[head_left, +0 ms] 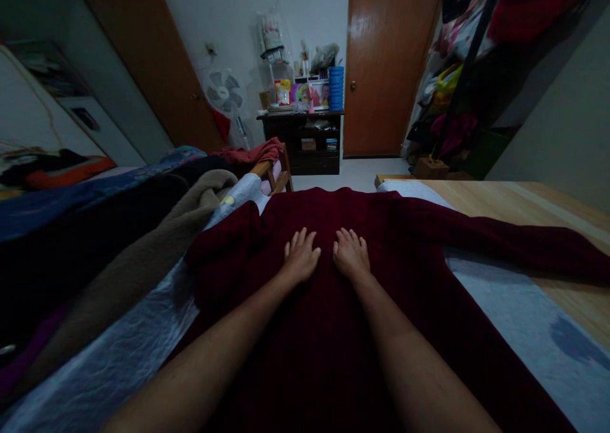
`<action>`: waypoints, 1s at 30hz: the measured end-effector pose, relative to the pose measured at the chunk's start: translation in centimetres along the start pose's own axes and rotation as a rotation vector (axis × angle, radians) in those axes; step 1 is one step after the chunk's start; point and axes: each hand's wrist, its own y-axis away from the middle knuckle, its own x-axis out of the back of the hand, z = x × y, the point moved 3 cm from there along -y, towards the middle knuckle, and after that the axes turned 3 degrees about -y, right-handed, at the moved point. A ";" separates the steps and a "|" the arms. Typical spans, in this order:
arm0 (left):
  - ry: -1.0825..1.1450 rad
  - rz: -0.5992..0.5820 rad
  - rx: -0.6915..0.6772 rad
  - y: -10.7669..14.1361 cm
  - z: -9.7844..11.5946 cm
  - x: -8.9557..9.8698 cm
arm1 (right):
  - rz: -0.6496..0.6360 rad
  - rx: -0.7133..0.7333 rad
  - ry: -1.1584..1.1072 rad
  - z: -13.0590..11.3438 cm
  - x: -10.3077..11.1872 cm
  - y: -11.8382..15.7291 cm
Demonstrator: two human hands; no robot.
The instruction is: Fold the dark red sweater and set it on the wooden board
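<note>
Maroon sweater (328,337) spread at the clock's centre, left hand (302,256) and right hand (351,254) resting on it.
Both hands' fingers are released, fanned over the matte cloth; a tubular sleeve (505,241) stretches toward three o'clock across a straight-grained wooden board (505,198), a wrinkled pale-blue sheet (138,331) shows at eight, fuzzy grey-brown fabric (157,245) at nine.

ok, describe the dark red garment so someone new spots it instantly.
Find the pale blue cover, between a clothes heap on the left and a light wooden surface on the right. Spread over it, under the left hand and right hand, lies the dark red garment. Unlike the heaped clothes, it is spread out, one long sleeve stretching across the wood.
</note>
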 end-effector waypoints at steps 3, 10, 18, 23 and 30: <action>-0.041 -0.019 -0.171 3.2 2.9 -1.1 | -0.066 0.064 -0.024 -0.1 0.1 0.0; -0.144 0.045 -0.173 6.6 1.0 -1.2 | -0.106 0.095 -0.017 -0.1 0.4 0.1; -0.175 0.107 0.056 8.5 -0.7 -1.1 | -0.090 -0.012 0.058 0.4 0.2 0.2; -0.155 0.125 0.058 8.6 -0.5 -1.1 | -0.102 -0.043 0.110 0.2 0.0 0.0; -0.116 0.106 0.082 8.8 -0.4 -0.7 | -0.223 -0.029 0.147 1.0 1.4 1.7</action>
